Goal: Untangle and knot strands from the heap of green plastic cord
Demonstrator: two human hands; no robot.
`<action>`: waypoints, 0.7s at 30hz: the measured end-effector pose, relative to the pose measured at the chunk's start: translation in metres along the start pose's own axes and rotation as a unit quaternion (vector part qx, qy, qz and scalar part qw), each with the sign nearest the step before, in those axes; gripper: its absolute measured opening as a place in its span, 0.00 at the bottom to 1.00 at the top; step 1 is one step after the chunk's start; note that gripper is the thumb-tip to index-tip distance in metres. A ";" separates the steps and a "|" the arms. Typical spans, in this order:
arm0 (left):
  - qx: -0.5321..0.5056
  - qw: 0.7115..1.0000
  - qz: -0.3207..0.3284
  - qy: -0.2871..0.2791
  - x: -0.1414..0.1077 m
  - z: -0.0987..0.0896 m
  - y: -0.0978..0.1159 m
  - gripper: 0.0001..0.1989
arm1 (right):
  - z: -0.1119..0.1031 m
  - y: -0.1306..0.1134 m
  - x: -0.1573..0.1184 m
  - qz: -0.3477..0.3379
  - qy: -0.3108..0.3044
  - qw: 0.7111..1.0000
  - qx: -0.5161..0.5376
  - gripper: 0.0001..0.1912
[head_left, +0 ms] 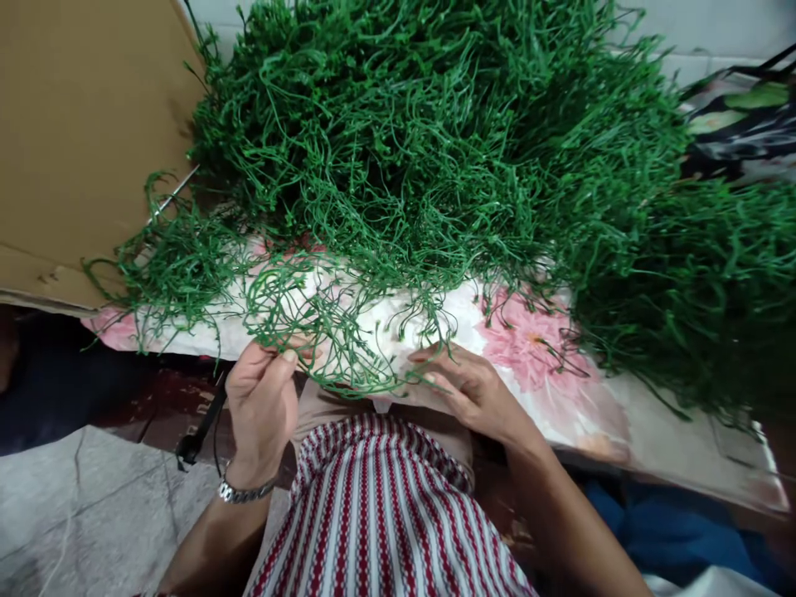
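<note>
My left hand [264, 398], with a metal watch on its wrist, pinches a loose tangle of thin green stems [336, 332] between thumb and forefinger. They look like plastic stems for artificial plants, with small knobs at their tips. The tangle spreads over the near edge of a white cloth with pink flowers [528, 340]. At the tangle's right end my right hand [473, 390] has its thumb and fingertips closed around the end of a stem. The exact grip there is partly hidden.
A large heap of the same green stems [435, 141] fills the back, with more piled at the right [696, 307]. A smaller clump [180, 265] lies left, beside a cardboard box [87, 149]. A patterned dark bag [746, 124] is at the back right. Below left is tiled floor [93, 514].
</note>
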State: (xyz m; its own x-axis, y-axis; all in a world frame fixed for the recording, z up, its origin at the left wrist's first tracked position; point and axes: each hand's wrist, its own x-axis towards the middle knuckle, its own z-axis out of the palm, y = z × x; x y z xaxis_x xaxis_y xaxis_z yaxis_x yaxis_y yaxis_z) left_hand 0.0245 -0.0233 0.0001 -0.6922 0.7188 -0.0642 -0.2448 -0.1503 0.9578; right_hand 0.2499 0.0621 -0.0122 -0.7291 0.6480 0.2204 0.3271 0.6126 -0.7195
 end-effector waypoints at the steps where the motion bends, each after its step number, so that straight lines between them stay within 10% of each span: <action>1: 0.006 1.000 0.021 -0.004 -0.001 0.000 0.004 0.04 | -0.004 0.003 0.001 0.000 0.002 0.999 -0.038 0.10; 9: -0.033 0.997 0.035 -0.054 0.007 0.008 0.013 0.04 | -0.042 -0.003 0.033 -0.051 0.123 0.959 -0.250 0.08; 14: -0.041 0.992 0.006 -0.122 0.002 0.013 0.017 0.04 | -0.019 -0.022 0.077 -0.197 -0.036 0.949 -0.245 0.13; 21: -0.043 0.996 0.045 -0.067 0.021 0.013 0.049 0.04 | -0.010 0.026 0.091 -0.155 -0.110 0.906 -0.378 0.09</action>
State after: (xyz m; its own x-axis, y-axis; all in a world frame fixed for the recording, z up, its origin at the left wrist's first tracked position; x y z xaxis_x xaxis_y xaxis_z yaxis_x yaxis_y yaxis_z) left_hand 0.0070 -0.0067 0.0497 -0.6191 0.7827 0.0640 -0.2467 -0.2712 0.9304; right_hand 0.1977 0.1414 -0.0043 -0.9312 0.3376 0.1378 0.3445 0.9384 0.0289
